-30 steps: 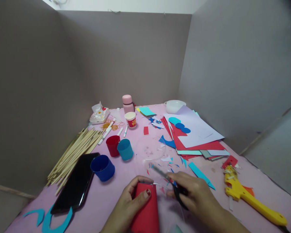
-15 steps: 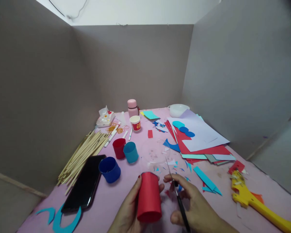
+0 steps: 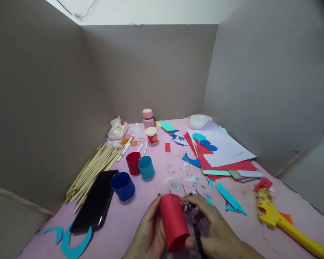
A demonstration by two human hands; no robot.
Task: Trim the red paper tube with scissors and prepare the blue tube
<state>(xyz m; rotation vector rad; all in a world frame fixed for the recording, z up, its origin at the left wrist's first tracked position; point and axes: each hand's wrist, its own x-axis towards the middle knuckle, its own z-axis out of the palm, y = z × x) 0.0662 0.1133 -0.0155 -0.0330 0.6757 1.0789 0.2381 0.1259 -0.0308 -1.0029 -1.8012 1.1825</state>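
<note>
Tilted in my left hand [image 3: 150, 228] is a red paper tube [image 3: 174, 221], its lower end facing me. My right hand [image 3: 212, 223] grips black-handled scissors [image 3: 197, 233], their thin metal blades pointing away beside the tube. Fingers of the right hand also touch the tube's right side. Beyond the hands stand a dark blue paper ring [image 3: 123, 187], a light blue one [image 3: 146, 168] and a red one [image 3: 133, 163]. A clear round disc [image 3: 174, 167] lies ahead, with small paper scraps around it.
Left are wooden sticks [image 3: 97, 169], a black phone [image 3: 95, 201] and blue paper cutoffs [image 3: 77, 246]. Stacked paper sheets [image 3: 226, 151] and a yellow glue gun [image 3: 283, 225] lie right. A paper cup [image 3: 151, 136], pink bottle [image 3: 148, 118] and white bowl [image 3: 199, 122] stand at the back.
The red tube has tilted, its lower end swinging right. My right hand has closed in with the scissors and now touches the tube.
</note>
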